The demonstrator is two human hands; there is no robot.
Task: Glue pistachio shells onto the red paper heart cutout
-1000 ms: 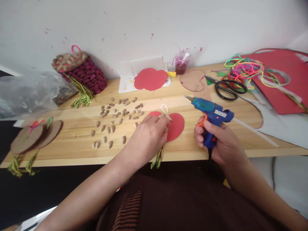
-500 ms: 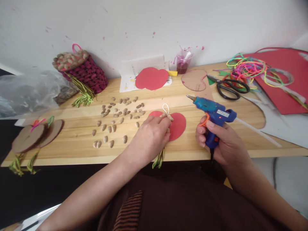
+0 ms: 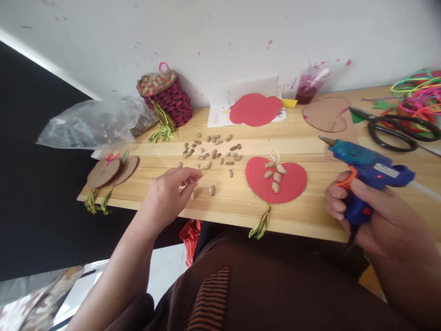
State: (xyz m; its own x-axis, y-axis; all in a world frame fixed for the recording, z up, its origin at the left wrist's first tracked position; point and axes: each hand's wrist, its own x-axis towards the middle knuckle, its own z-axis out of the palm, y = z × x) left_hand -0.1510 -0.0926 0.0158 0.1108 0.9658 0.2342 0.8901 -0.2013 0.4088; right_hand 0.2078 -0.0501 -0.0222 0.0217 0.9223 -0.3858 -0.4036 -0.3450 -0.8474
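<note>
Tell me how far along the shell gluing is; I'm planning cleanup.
Done: four shells sit on the red apple cutout. In hand: the right hand grips the glue gun; the left hand reaches among the loose shells. Left: most of the cutout is bare.

A woven basket and clear plastic bag sit far left on the table. Black scissors and neon cords lie far right, a stained cup between.

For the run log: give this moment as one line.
left hand: open, over loose peanut shells | right hand: grips blue glue gun | red paper apple: four shells on
</note>
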